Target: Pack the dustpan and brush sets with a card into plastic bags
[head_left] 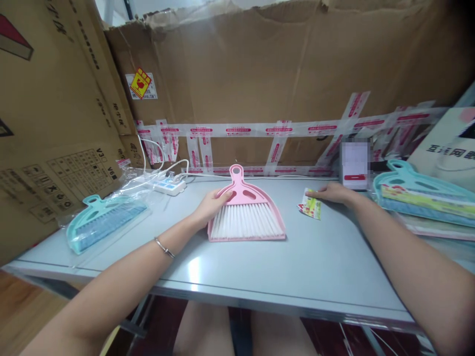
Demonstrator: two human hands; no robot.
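Note:
In the middle of the table lies a pink dustpan with a matching hand brush nested in it, white bristles toward me. My left hand grips its left edge, thumb on top near a slot of the brush. To the right, my right hand pinches a small yellow-green printed card at its upper edge, just above the tabletop or touching it; I cannot tell which. The card seems folded or bent, with red and white print.
A teal dustpan set in clear plastic lies at left. More teal dustpans with a yellow label strip are stacked at right. A phone leans at the back, near a taped cardboard box. A power strip with white cables sits back left.

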